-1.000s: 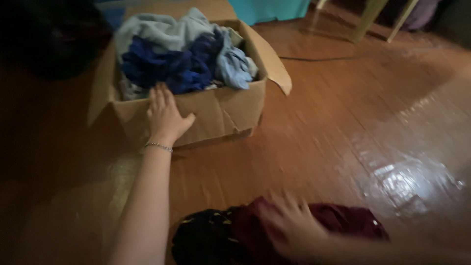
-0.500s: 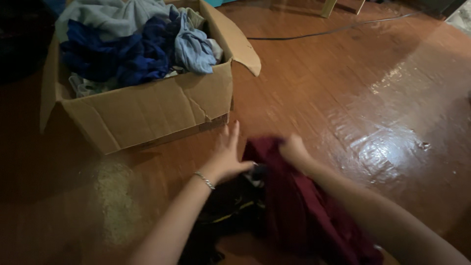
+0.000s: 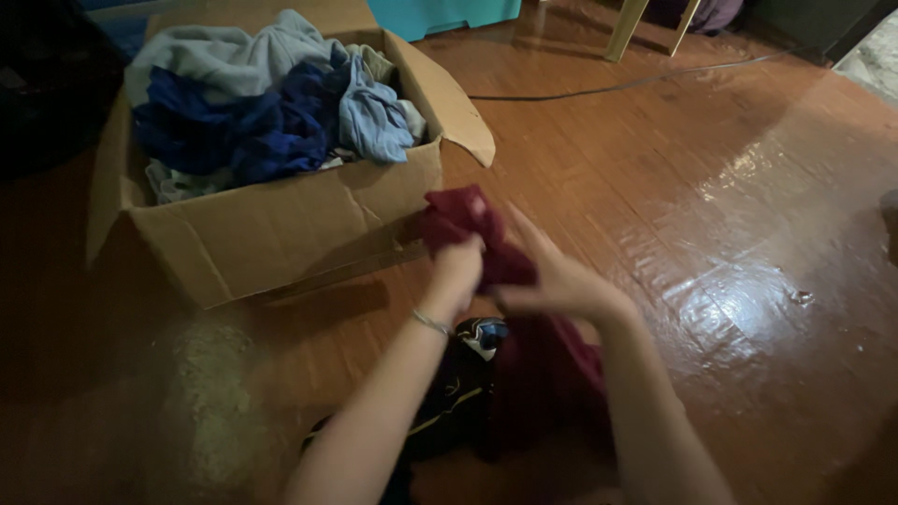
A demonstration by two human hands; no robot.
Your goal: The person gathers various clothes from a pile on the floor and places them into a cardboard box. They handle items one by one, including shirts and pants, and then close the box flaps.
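Both hands meet over the wooden floor (image 3: 711,187), just in front of an open cardboard box (image 3: 281,234). The left hand (image 3: 458,266) is closed in a fist around a bunched end of a dark red garment (image 3: 468,220), lifting it up beside the box's front corner. The right hand (image 3: 552,276) pinches the same cloth just below, fingers partly curled. The rest of the garment hangs down between the forearms onto a black garment (image 3: 458,402) lying on the floor. The box is heaped with blue and grey clothes (image 3: 262,103).
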